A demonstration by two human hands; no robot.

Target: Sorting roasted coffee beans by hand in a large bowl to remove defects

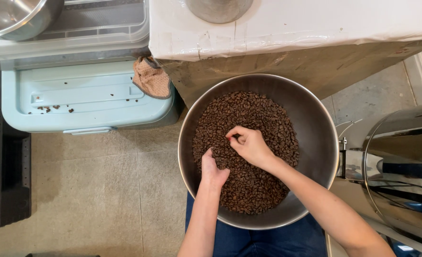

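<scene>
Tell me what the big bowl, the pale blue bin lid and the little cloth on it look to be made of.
Big bowl: likely stainless steel, brushed, with a dull grey sheen and a bright rim.
Pale blue bin lid: apparently moulded plastic, matte, with pressed ridges and a front tab.
Little cloth: woven fabric, tan, soft folds and a dark stitched edge.

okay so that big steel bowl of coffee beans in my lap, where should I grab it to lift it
Probably by the rim of the steel bowl, one hand on each side, left and right. The walls are smooth and rounded with no handles in view, and the coffee beans fill the middle. Both sides of the rim look bare; the left hand and right hand are in the beans.
</scene>
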